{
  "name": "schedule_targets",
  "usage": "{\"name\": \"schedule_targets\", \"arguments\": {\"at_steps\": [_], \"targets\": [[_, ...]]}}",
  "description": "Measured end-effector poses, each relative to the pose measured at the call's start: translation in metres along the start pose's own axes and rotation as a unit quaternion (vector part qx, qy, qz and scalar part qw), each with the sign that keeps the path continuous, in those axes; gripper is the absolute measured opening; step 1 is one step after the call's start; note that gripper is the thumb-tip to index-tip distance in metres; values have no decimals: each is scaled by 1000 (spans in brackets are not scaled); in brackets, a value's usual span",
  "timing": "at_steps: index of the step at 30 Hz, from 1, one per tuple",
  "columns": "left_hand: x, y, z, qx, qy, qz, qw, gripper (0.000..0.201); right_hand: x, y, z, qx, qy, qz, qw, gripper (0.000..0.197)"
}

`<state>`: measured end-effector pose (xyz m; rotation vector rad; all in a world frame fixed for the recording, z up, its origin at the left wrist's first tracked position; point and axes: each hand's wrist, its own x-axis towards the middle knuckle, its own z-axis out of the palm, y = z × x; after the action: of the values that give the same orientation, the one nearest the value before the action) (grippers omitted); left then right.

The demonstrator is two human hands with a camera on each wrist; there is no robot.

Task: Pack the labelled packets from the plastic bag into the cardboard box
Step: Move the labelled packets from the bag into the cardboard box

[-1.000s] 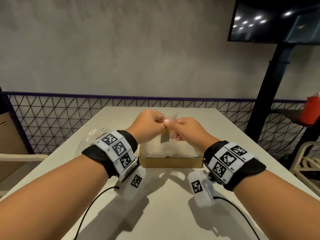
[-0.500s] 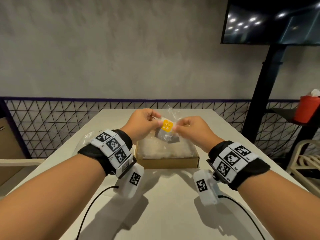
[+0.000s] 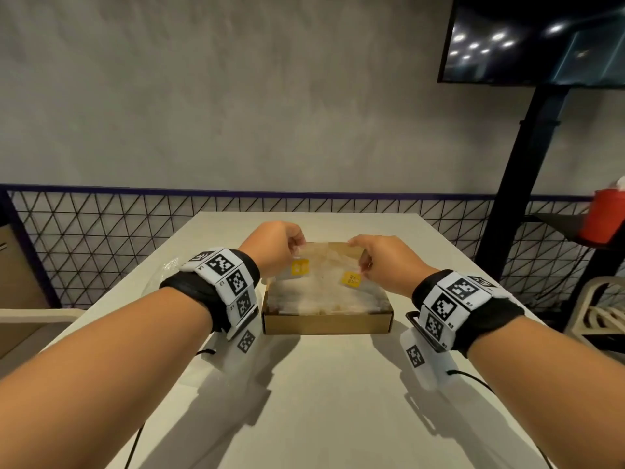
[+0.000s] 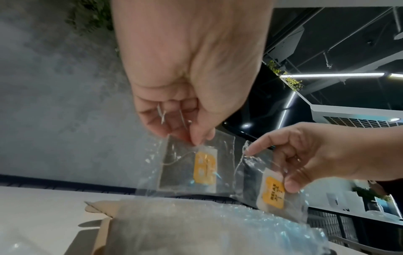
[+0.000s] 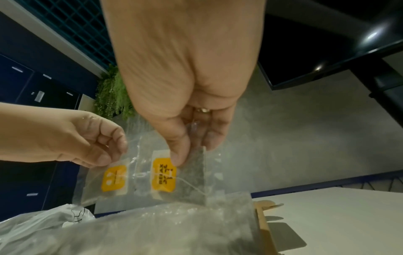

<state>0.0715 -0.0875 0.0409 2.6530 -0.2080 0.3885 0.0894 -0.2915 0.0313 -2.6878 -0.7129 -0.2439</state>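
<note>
In a room with a grey concrete wall, a black wire fence (image 3: 101,238) low behind and a dark screen (image 3: 541,38) at upper right. In front, a pale surface (image 3: 321,384), carrying an open cardboard box (image 3: 326,323) lined with bubble wrap (image 3: 321,299). Just left of the box, half hidden behind the left wrist, the crumpled plastic bag (image 3: 165,272), out of the way but near enough for another reach.

Above the far half of the box, the left hand (image 3: 275,247), pinching the top edge of the left packet (image 3: 300,267) between thumb and fingertips. Beside it, the right hand (image 3: 385,262), pinching the right packet (image 3: 351,278) in the same manner, thumb on the front near the orange label. Both packets clear sleeves with something dark and flat inside and an orange label, hanging freely from the pinch, apart from each other, lower edges just over the bubble wrap. Cannot tell whether touching it.

Held by the top edge probably to let the weight straighten the thin sleeves and to keep the labels readable. Held apart, one per hand, seemingly to lay them side by side and not one on the other. Lined with bubble wrap presumably for protection. As a judgement of the step: about to lower both into the box and release; not yet packed.
</note>
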Motion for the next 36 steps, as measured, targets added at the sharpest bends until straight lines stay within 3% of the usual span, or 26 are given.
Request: {"name": "schedule_targets", "arguments": {"at_steps": [6,10,14,19,22,28,36], "targets": [[8,-4,16,14,-43,7,999,27,15,-4,9,-48,-36,-32,998,39],[12,-8,20,40,-84,16,996,18,21,-2,20,-88,-81,-20,993,40],[16,-11,14,2,-65,8,998,24,24,0,19,-76,-42,-30,996,33],[11,-7,20,44,-149,17,988,27,22,-1,23,-71,-101,-30,992,27],[7,-5,29,30,-171,8,985,29,18,-1,28,-80,-98,-23,992,24],[2,-9,33,17,-152,-1,988,29,18,4,27,-69,-81,-2,994,28],[-3,-13,36,61,-184,-5,981,29,16,9,38,-48,-112,29,992,29]]}}
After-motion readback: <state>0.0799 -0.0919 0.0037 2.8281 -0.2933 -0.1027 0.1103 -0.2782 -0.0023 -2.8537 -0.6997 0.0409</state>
